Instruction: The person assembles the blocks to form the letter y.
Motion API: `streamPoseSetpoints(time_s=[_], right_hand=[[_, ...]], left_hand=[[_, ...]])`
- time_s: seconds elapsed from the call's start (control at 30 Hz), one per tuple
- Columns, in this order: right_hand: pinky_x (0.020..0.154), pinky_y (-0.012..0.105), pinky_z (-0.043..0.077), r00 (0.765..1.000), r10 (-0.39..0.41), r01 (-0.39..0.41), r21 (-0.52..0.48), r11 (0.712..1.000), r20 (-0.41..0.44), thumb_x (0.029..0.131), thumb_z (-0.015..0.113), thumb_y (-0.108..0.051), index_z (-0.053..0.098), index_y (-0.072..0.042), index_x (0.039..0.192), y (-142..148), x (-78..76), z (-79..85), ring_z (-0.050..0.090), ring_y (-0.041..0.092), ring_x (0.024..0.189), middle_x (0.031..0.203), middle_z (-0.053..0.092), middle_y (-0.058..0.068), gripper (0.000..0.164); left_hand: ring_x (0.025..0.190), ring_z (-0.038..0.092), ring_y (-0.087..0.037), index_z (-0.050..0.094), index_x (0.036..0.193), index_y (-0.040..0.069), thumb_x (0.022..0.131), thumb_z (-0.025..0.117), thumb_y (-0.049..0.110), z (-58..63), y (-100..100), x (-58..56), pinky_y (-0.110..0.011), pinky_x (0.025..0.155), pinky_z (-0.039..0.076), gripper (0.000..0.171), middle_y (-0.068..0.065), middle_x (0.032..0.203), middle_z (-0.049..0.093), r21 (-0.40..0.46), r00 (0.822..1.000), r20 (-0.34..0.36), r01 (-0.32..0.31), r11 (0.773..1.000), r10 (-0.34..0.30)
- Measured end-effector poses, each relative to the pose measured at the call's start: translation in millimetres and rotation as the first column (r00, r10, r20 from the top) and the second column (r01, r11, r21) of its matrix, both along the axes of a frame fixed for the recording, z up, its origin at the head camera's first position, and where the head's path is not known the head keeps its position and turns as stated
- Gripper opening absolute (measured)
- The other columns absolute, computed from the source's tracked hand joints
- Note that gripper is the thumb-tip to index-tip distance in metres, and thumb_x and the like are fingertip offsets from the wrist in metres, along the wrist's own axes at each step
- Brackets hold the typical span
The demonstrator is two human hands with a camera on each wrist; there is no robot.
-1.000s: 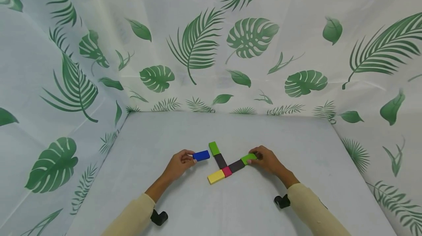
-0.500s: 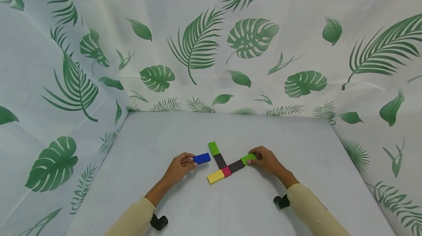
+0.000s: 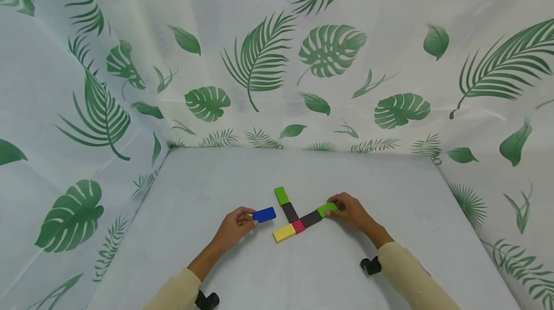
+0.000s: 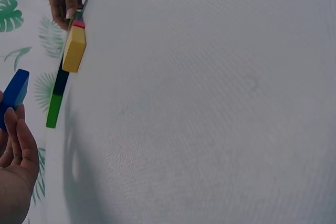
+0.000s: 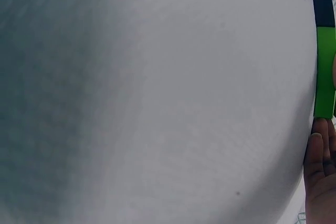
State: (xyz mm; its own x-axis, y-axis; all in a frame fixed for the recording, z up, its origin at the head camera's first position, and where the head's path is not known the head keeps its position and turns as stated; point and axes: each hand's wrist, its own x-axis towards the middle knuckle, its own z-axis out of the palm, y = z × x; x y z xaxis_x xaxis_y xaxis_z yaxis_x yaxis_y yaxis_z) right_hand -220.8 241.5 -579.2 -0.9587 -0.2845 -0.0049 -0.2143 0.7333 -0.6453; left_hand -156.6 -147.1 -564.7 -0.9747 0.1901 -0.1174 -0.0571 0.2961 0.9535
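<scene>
My left hand (image 3: 233, 227) pinches a blue block (image 3: 264, 215) by its left end; the left wrist view shows this block (image 4: 17, 90) above the table. To its right lies a flat block arrangement: a red block (image 3: 298, 226) in the middle, a yellow block (image 3: 283, 233) on its left, and two arms leading away. A black block (image 3: 290, 212) and a green block (image 3: 281, 195) form the far arm. Toward the right run another black block (image 3: 310, 219) and another green block (image 3: 325, 209), whose outer end my right hand (image 3: 352, 211) grips between thumb and fingers.
The blocks lie on a white-covered table (image 3: 303, 276). Behind it hangs a white leaf-print sheet (image 3: 277, 69), which also covers both sides. Black devices, one (image 3: 371, 266) under the right wrist and one (image 3: 207, 300) under the left, sit near the sleeves.
My left hand has come slightly nearer the table's front edge with the blue block. The right hand and the arranged blocks have stayed in place.
</scene>
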Motion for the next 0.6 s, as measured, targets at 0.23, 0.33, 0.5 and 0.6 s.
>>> streamPoseSetpoints(time_s=[0.23, 0.33, 0.5, 0.6], right_hand=[[0.084, 0.039, 0.052, 1.000, 0.002, -0.002, -0.015, 1.000, -0.012, 0.085, 0.081, -0.023, 0.068, -0.006, 0.117, 0, 1.2, 0.3, 0.062, 0.022, 0.095, 0.104, 0.064, 0.007, 0.039], [0.083, 0.038, 0.051, 1.000, 0.005, -0.006, -0.028, 1.000, -0.019, 0.085, 0.081, -0.024, 0.068, -0.005, 0.117, 0, 1.9, 0.2, 0.062, 0.021, 0.095, 0.104, 0.065, 0.008, 0.040], [0.083, 0.036, 0.052, 1.000, 0.004, -0.005, -0.026, 1.000, -0.024, 0.085, 0.081, -0.024, 0.068, -0.005, 0.117, -1, 2.5, 0.2, 0.062, 0.021, 0.094, 0.105, 0.065, 0.007, 0.040], [0.083, 0.037, 0.052, 0.999, 0.011, -0.012, -0.028, 1.000, -0.036, 0.085, 0.081, -0.022, 0.068, -0.004, 0.117, -1, 2.7, 1.4, 0.063, 0.021, 0.094, 0.105, 0.065, 0.008, 0.039]], left_hand=[[0.081, 0.066, -0.011, 0.063, 0.122, 0.005, 0.091, 0.073, 0.022, -4.0, -1, 4.8, -0.025, 0.068, 0.053, 0.037, -0.007, 0.099, 0.072, 0.003, 1.000, -0.006, 0.005, 1.000, -0.005], [0.081, 0.066, -0.011, 0.063, 0.122, 0.004, 0.092, 0.073, 0.022, -4.7, -1, 7.1, -0.026, 0.068, 0.054, 0.037, -0.007, 0.099, 0.072, -0.010, 1.000, -0.014, 0.012, 1.000, -0.012], [0.083, 0.066, -0.013, 0.063, 0.122, 0.005, 0.091, 0.073, 0.023, -6.3, -1, 10.5, -0.025, 0.068, 0.054, 0.037, -0.006, 0.099, 0.072, -0.012, 1.000, 0.004, 0.017, 1.000, -0.017], [0.084, 0.066, -0.014, 0.063, 0.122, 0.005, 0.091, 0.074, 0.023, -7.9, 0, 11.9, -0.025, 0.069, 0.054, 0.037, -0.006, 0.100, 0.072, -0.007, 1.000, 0.016, 0.015, 1.000, -0.015]])
